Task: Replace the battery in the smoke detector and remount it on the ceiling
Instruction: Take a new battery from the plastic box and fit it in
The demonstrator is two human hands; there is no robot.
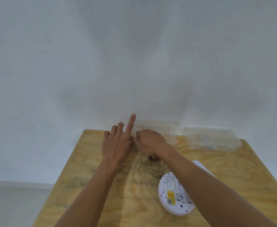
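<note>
While my left hand [116, 145] hovers over the far part of the table [101, 185] with its index finger straight up and the other fingers loosely bent, it holds nothing. My right hand [150, 142] sits just beside it, fingers curled down and pinched near the left thumb; whether they grip anything I cannot tell. Behind the right hand stands a clear plastic container [160, 128], and a second clear container [213, 139] lies to its right against the pale wall [134, 54]. The smoke detector [173, 197], a round white plastic disc, lies back-up on the rough, stained plywood near my right forearm, showing printed labels and a yellow sticker.
</note>
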